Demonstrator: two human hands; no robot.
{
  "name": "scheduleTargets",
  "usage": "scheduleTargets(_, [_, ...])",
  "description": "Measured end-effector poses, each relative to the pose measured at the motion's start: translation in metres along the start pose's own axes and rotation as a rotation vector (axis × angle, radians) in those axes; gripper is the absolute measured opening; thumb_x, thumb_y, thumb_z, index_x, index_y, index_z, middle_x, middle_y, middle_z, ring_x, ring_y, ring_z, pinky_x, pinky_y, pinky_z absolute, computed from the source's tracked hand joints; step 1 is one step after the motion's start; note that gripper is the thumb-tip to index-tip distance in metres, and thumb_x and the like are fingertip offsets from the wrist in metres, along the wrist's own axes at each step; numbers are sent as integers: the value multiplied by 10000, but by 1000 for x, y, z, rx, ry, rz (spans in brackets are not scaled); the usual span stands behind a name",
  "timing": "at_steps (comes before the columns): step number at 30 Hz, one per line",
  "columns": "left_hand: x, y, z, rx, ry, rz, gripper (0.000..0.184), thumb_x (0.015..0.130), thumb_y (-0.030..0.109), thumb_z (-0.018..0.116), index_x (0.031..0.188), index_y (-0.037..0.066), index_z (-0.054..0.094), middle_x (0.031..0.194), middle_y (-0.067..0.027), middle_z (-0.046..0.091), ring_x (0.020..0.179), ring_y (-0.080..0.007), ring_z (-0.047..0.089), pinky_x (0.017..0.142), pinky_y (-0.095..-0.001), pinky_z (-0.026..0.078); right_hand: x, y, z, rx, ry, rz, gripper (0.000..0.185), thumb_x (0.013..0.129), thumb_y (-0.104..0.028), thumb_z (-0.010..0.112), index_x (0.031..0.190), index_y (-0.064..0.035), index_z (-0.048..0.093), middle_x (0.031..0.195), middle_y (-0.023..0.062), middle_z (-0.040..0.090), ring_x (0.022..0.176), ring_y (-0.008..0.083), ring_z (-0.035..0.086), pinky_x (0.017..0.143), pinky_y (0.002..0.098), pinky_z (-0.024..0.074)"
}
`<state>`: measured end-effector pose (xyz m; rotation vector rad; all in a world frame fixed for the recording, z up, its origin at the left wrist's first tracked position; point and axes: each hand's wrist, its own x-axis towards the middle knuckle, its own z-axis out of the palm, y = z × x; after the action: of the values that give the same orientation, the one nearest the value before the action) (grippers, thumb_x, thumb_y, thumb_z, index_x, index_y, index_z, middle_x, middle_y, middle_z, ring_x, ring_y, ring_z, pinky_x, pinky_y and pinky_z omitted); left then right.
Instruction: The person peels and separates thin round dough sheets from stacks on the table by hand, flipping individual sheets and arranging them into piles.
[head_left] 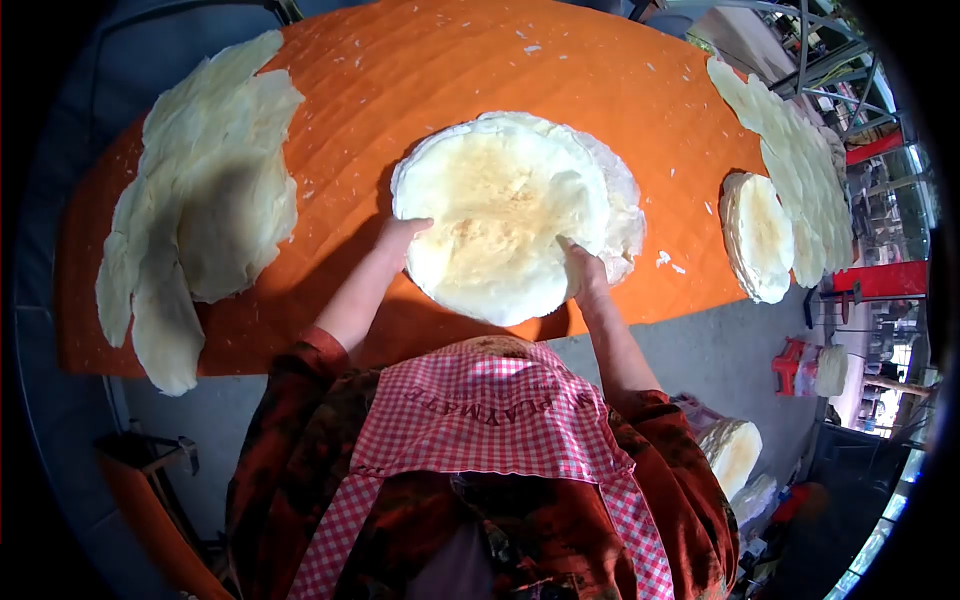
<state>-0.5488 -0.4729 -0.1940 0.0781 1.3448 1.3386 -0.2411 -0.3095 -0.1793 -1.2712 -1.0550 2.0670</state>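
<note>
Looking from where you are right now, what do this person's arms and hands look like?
The left hand and right hand are human, with no gloves visible, and I can see no watch or bracelet. The left sleeve and right sleeve are loose, reddish cloth with dark patches, leaving the lower forearms bare. A pink-and-white checked apron with dark lettering is worn too.

An orange-covered desk bears a sprawling heap of thin flatbreads on the left, one tip hanging past the near edge. At the right end, a round flatbread stack stands beside overlapping sheets. Pale flakes dot the cover. Below lies the grey floor, with a red plastic stool and, nearer, another round stack. Metal framing rises at upper right.
</note>
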Motion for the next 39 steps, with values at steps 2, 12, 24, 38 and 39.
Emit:
scheduleTargets(2, [0,0,-5,-24,1,-17,479,785,85,649,1208,-74,489,1158,-200,577,1046,-318,579,916,-438,468,-6,-13,1,-101,53,46,446,883,-136,476,1295,30,437,1303,182,478,1136,311,508,948,410,428])
scheduleTargets(12, [-40,-43,-9,-305,-232,26,544,779,110,593,1268,-60,426,1170,-180,576,1078,-319,566,951,-468,442,-40,-76,-16,54,-209,-102,632,728,7,633,1306,31,380,1191,173,549,1085,290,555,916,404,482])
scheduleTargets(24, [-33,-31,2,-371,-149,-64,551,729,33,579,1242,-86,418,1096,-206,576,1017,-337,577,922,-442,470,-29,-87,0,-37,-99,88,637,735,1,679,1293,54,376,1193,186,560,1089,295,562,924,395,475])
scheduleTargets(38, [-32,-61,-18,-269,-112,45,595,794,106,530,1323,-85,338,1280,-211,493,1162,-338,502,1012,-446,388,17,-63,-24,-1160,320,-663,593,689,-227,753,1170,22,510,1064,217,586,1015,358,541,873,413,458])
scheduleTargets(39, [-31,-62,-17,-271,-70,34,560,785,101,546,1289,-77,382,1242,-198,518,1128,-331,520,986,-440,406,18,-68,-17,-1147,285,-584,609,687,-245,747,1178,24,506,1068,216,587,1017,357,546,873,408,460])
